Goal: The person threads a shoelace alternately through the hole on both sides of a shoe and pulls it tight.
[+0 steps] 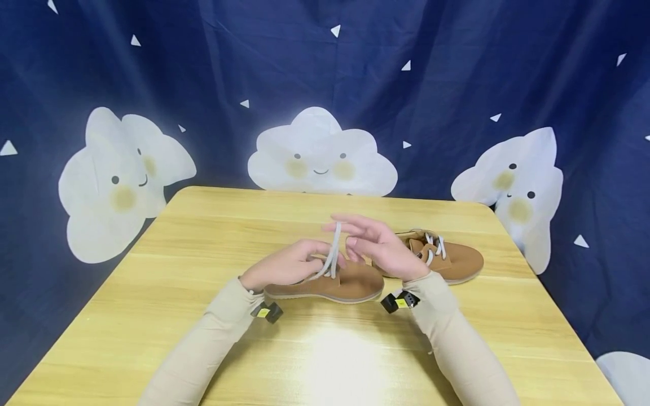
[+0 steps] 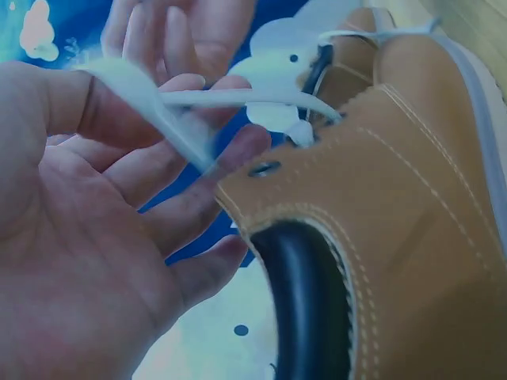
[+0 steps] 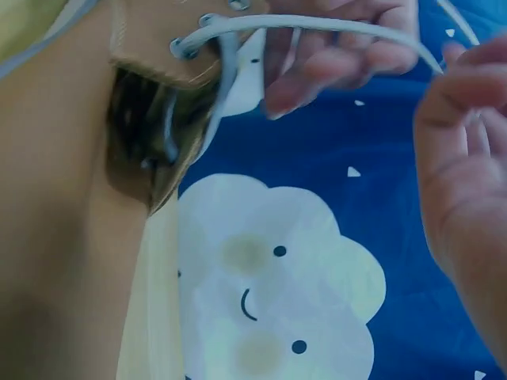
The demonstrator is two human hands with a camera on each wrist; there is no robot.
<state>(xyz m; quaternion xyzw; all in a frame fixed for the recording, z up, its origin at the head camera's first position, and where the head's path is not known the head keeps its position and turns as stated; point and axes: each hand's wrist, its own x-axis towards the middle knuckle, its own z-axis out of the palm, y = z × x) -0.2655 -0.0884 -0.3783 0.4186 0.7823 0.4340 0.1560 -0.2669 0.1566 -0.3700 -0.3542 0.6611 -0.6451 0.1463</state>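
A brown shoe (image 1: 355, 282) with a pale sole lies on the table, toe to the right. Its pale grey shoelace (image 1: 333, 251) rises from the eyelets in a loop to my right hand (image 1: 378, 245), whose fingers hold it above the shoe. Beside the lacing, my left hand (image 1: 286, 263) has its fingers spread loosely near the shoe's opening. In the left wrist view the lace crosses in front of the left hand (image 2: 103, 206). The right wrist view shows one strand running from the eyelets to the right hand (image 3: 467, 158).
A second brown shoe (image 1: 459, 262) with white laces stands behind and to the right, partly hidden by the right hand. Both rest on a wooden table (image 1: 152, 270). A dark blue curtain (image 1: 223, 67) with white clouds hangs around the table's back and sides.
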